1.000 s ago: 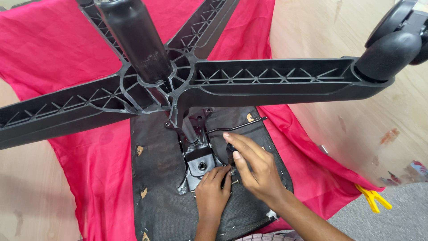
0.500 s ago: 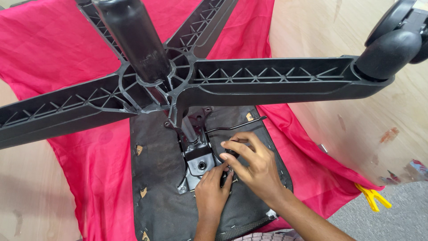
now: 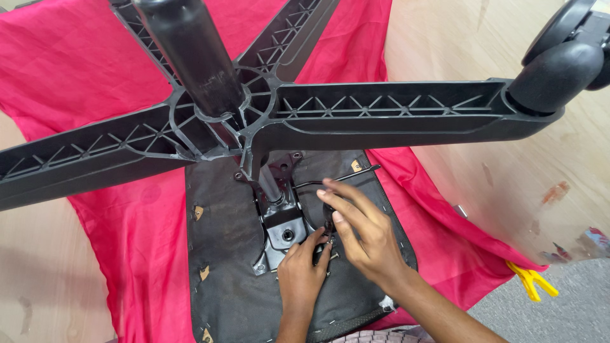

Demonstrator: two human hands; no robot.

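An upside-down office chair lies on a red cloth (image 3: 95,76). Its black star base (image 3: 356,114) and gas column (image 3: 190,57) rise toward me. Below them is the black seat underside (image 3: 225,254) with a metal mechanism plate (image 3: 283,232). My left hand (image 3: 302,273) has its fingertips on the plate's lower right edge, pinching something small that I cannot make out. My right hand (image 3: 362,232) lies over the plate's right side, fingers curled around a black knob by the thin lever rod (image 3: 346,176).
A black caster wheel (image 3: 562,60) sits at the end of the right base arm. Wooden boards (image 3: 508,190) lie under the cloth. A yellow clamp (image 3: 530,279) rests at the board's edge by grey carpet (image 3: 559,317).
My right hand has shifted slightly up and spread its fingers over the knob area. My left hand stays at the plate's edge with small finger movement.
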